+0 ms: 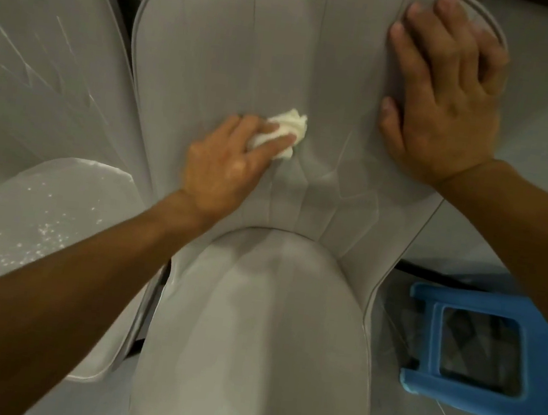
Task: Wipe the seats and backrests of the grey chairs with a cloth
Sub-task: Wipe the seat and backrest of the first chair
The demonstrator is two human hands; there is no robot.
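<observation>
As left hand (222,166) grips cloth (289,124), against backrest (284,53)

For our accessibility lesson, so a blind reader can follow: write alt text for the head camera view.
A left hand grips a crumpled white cloth against a grey chair's backrest, while the right hand rests flat on its upper edge. Another grey chair, flecked with white, stands to the left; a blue plastic stool lies to the right.
</observation>
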